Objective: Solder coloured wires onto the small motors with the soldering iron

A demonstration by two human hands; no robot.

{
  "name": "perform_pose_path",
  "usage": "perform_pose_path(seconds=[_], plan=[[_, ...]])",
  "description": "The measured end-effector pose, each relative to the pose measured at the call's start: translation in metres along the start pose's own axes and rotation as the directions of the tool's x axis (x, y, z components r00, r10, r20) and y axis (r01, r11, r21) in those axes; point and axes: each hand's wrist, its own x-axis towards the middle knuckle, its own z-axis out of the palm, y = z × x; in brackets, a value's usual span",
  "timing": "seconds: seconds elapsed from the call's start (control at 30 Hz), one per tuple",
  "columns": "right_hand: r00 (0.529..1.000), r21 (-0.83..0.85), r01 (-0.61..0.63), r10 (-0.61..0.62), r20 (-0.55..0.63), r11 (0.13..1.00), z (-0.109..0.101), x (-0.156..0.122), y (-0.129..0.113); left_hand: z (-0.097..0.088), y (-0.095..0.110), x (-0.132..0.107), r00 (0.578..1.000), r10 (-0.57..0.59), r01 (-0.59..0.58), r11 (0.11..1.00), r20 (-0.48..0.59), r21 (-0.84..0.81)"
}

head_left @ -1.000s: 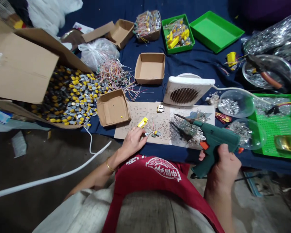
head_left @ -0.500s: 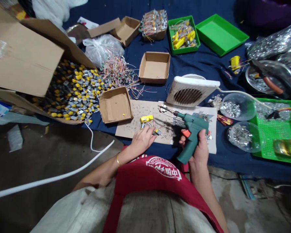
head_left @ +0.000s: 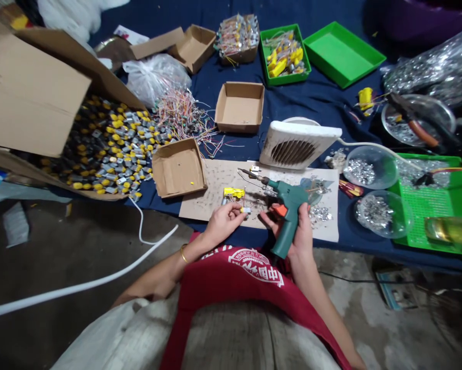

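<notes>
My right hand (head_left: 302, 234) grips a green soldering gun (head_left: 287, 203) with an orange trigger; its thin tip points left over a speckled cardboard sheet (head_left: 207, 200). My left hand (head_left: 225, 221) pinches a small motor part (head_left: 245, 209) with thin wires, just below a yellow component (head_left: 233, 192) lying on the sheet. The gun's tip is a short way above and to the right of the pinched part.
A large open carton (head_left: 34, 97) spills yellow-and-grey motors (head_left: 107, 149) at left. Small brown boxes (head_left: 179, 168) (head_left: 239, 107), a bundle of wires (head_left: 182, 115), a white fan (head_left: 296, 146), green trays (head_left: 342, 49) (head_left: 433, 203), clear bowls of metal bits (head_left: 369, 167) and a white cable (head_left: 99, 277) surround the sheet.
My right hand has carried the soldering gun from the right side leftward to the middle of the sheet. My left hand has shifted slightly right and closed on the small part.
</notes>
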Motion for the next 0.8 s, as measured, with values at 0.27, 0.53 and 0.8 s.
perform_pose_path(seconds=[0.27, 0.53, 0.8], plan=[[0.981, 0.05, -0.157, 0.15, 0.119, 0.986, 0.02, -0.003, -0.002, 0.002, 0.014, 0.013, 0.995, -0.098, 0.095, 0.959, 0.004, -0.266], [0.986, 0.026, -0.148, 0.145, 0.086, 0.989, 0.018, 0.003, 0.003, -0.002, 0.012, 0.011, 0.973, -0.23, 0.203, 0.885, -0.015, -0.42], [0.984, 0.047, -0.154, 0.149, 0.1, 0.987, 0.01, 0.002, 0.01, -0.006, -0.002, 0.004, 0.932, -0.336, 0.344, 0.694, 0.138, -0.633]])
